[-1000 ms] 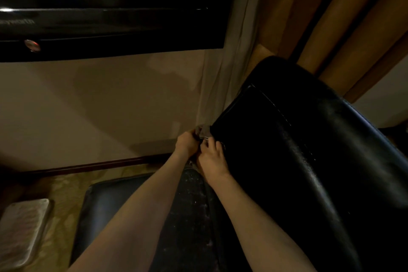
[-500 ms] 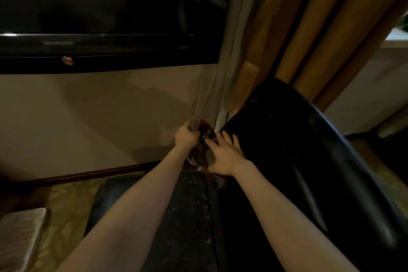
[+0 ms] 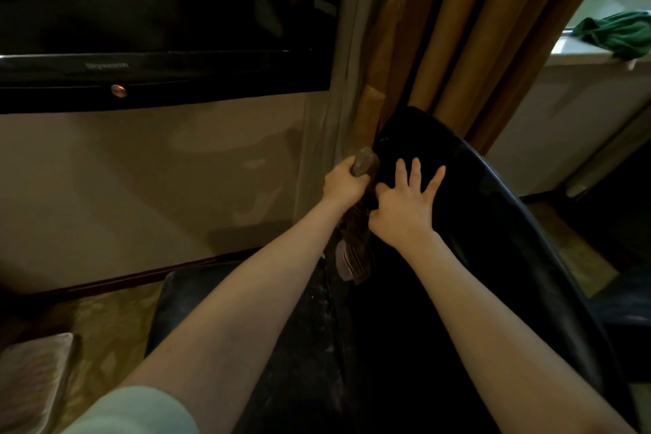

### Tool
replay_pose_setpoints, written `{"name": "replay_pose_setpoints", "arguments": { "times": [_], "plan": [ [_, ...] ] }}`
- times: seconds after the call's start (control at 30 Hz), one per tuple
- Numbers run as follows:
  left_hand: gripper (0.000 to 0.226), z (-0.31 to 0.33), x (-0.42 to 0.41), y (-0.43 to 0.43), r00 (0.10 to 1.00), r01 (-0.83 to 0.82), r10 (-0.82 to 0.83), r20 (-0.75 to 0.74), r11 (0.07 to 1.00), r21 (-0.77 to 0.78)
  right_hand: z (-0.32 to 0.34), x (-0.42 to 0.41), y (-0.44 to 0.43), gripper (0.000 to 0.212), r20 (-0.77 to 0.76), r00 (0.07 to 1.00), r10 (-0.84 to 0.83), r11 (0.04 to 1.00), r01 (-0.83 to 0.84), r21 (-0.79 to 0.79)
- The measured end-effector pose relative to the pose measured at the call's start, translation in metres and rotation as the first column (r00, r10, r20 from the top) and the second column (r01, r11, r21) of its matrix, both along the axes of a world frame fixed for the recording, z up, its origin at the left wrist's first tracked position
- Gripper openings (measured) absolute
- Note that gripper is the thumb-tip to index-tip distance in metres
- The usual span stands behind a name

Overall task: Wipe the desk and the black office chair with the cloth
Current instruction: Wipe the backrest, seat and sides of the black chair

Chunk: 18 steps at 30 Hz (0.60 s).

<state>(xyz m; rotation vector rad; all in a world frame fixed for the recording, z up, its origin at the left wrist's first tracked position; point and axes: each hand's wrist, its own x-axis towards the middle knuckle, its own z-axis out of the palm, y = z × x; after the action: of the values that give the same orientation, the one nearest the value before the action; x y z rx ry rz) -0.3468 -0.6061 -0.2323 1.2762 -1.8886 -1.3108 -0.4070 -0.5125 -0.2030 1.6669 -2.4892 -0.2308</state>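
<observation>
Left hand: we are curling our left hand (image 3: 343, 183) tightly round the cloth (image 3: 354, 250).
Cloth: soft, brownish striped fabric is bunching out above that fist and hanging limp below it, between our wrists.
Right hand: we are spreading our right hand (image 3: 405, 203) flat, fingers fanned, pressing on the chair (image 3: 500, 275).
Chair: its smooth, glossy black back is curving away to the right of our hands, and the seat (image 3: 303, 380) under our forearms is showing pale flecks.
Curtain (image 3: 458, 46): brown pleats are hanging just beyond our fingertips.

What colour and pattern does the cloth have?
The cloth is brown with pale stripes; the head view shows it.
</observation>
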Motion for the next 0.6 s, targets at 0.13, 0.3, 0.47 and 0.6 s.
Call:
{"name": "replay_pose_setpoints", "arguments": {
  "times": [0.13, 0.3, 0.47, 0.6],
  "plan": [
    [0.04, -0.015, -0.012, 0.012, 0.997, 0.064, -0.062, 0.052, 0.998, -0.024, -0.013, -0.017, 0.011, 0.06, 0.031, 0.998, -0.063, 0.997, 0.064, -0.041],
    [0.036, -0.044, -0.026, 0.016, 0.996, 0.067, -0.058, 0.069, 0.988, -0.139, -0.02, -0.026, 0.008, 0.067, -0.067, 0.998, -0.018, 0.998, 0.021, 0.056],
    [0.028, -0.063, -0.024, 0.011, 0.982, 0.09, -0.064, 0.18, 0.986, -0.141, -0.023, -0.031, 0.003, 0.079, -0.137, 0.99, 0.028, 0.991, -0.009, 0.136],
    [0.038, -0.083, -0.016, 0.011, 0.949, 0.093, -0.061, 0.308, 0.992, -0.088, -0.026, -0.037, -0.001, 0.082, -0.114, 0.991, 0.073, 0.99, -0.057, 0.131]
  ]
}}
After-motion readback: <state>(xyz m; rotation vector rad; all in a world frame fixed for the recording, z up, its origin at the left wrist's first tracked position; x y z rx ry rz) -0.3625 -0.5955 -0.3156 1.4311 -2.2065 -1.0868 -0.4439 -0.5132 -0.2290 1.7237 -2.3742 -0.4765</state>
